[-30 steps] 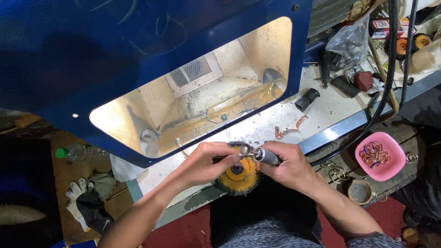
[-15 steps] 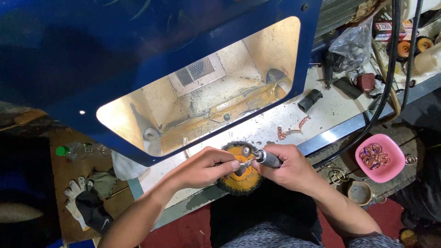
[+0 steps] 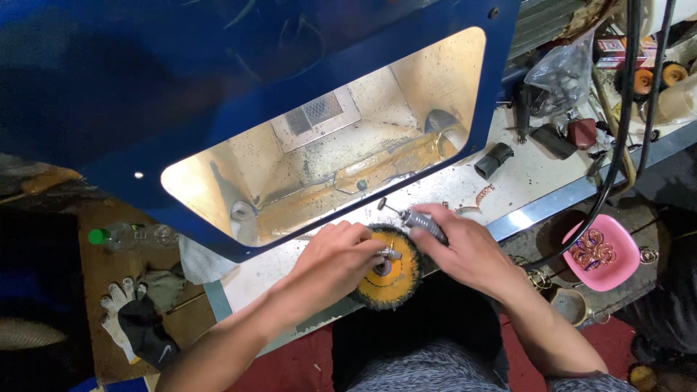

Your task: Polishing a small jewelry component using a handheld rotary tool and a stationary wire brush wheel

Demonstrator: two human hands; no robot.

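- Presently, my left hand [image 3: 335,255] rests on the round yellow wire-bristle brush wheel [image 3: 388,268], fingers curled, with the fingertips pinching the small metal fitting [image 3: 390,253] at the wheel's hub.
- My right hand [image 3: 465,247] is closed around the slim grey metal handpiece [image 3: 422,222], gripping its barrel; the tool's thin shaft with a small tip [image 3: 382,205] projects up and left, clear of the hand.
- The brush wheel sits at the near edge of the speckled white worktop [image 3: 523,174], roughly midway along it, between my two hands and touching the left one.
- Behind the hands, a blue cabinet panel [image 3: 290,87] with a large lit opening stands over the far part of the worktop; a dusty yellowish chamber shows inside.
- A short black cylinder [image 3: 494,160] lies on the worktop towards its right end, well apart from the hands.
- A pink plastic bowl [image 3: 600,252] holding copper-coloured rings sits below the worktop's right end.
- White and dark work gloves [image 3: 134,319] lie on a brown surface off the worktop's left end, near a clear bottle with a green cap [image 3: 123,236].
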